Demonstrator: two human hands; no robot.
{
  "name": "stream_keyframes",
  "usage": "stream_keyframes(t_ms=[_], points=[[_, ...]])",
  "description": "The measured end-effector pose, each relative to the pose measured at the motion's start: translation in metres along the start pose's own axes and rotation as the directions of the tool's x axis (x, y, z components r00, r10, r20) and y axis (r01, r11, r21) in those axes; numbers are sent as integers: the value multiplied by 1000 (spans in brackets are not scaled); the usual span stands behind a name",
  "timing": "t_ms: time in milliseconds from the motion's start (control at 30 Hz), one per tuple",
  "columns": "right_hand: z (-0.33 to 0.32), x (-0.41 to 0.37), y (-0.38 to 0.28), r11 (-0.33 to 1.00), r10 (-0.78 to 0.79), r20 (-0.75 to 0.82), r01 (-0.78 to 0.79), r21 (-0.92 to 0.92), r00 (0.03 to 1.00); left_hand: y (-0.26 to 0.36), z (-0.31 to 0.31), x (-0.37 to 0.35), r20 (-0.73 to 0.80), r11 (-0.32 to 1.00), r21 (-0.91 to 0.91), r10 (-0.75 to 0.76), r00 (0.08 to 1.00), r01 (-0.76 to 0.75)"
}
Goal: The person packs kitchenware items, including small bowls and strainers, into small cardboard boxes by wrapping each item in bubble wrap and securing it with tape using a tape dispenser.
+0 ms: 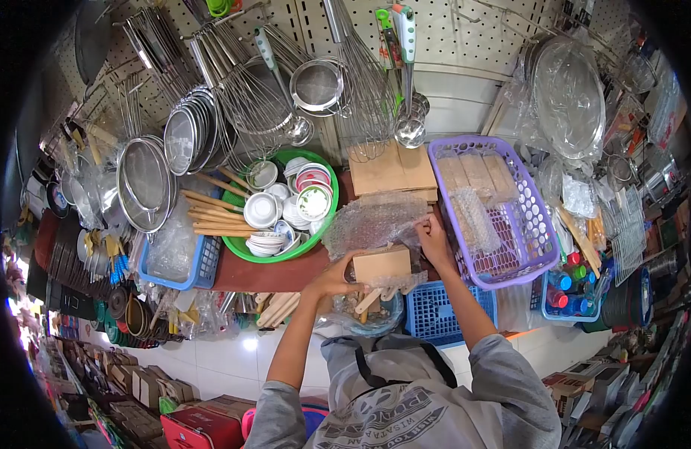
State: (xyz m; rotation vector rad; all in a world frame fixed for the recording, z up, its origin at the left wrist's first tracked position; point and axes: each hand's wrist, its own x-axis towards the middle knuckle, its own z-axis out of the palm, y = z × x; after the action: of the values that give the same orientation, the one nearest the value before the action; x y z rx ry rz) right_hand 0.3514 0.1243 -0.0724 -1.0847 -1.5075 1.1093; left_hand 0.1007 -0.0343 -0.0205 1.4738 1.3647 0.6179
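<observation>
Brown cardboard box (382,266) left of purple plastic basket (511,283), my left grip (333,278) part-open around its end. Right grip (434,239) pinching clear bubble wrap (374,221). Box probably lightish, stiff imo; grab sides, wrap's slippery.

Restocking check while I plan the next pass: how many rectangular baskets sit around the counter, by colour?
Purple basket: 1
Blue baskets: 3 (left one, middle one, right one)
Total: 4

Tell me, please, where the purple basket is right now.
In the head view, the purple basket sits right of centre, beside the brown cardboard and the right hand.
</observation>
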Motion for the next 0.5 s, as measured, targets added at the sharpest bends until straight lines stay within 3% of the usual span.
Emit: stream_keyframes(t_ms=[33, 133, 233, 267, 300, 367, 400, 500], points=[[1, -2, 2, 1000, -15, -35, 14, -12, 999, -1, 0, 1, 5, 999, -36, 6, 1000, -6], [0, -9, -9, 953, -251, -228, 199, -228, 941, 2, -4, 1, 28, 999, -35, -29, 999, 30], [-8, -31, -39, 974, -214, -47, 209, -93, 976, 2, -7, 3, 48, 993, 26, -117, 992, 116], [-14, -37, -53, 980, -122, 128, 140, -139, 984, 1, -8, 4, 53, 991, 29, -135, 989, 133], [-16, -39, -61, 931, -268, 249, 317, -180, 931, 1, -9, 6, 58, 988, 32, -152, 987, 150], [-16, -40, -73, 744, -493, 490, 641, -191, 719, -4, -9, 8, 76, 985, 21, -172, 982, 171], [-17, -41, -79, 754, -375, 616, 615, -233, 693, -8, -9, 11, 88, 984, 7, -175, 981, 176], [-13, -48, -97, 574, -366, 728, 757, -314, 580, -20, -10, 13, 40, 964, 102, -251, 967, 246]])
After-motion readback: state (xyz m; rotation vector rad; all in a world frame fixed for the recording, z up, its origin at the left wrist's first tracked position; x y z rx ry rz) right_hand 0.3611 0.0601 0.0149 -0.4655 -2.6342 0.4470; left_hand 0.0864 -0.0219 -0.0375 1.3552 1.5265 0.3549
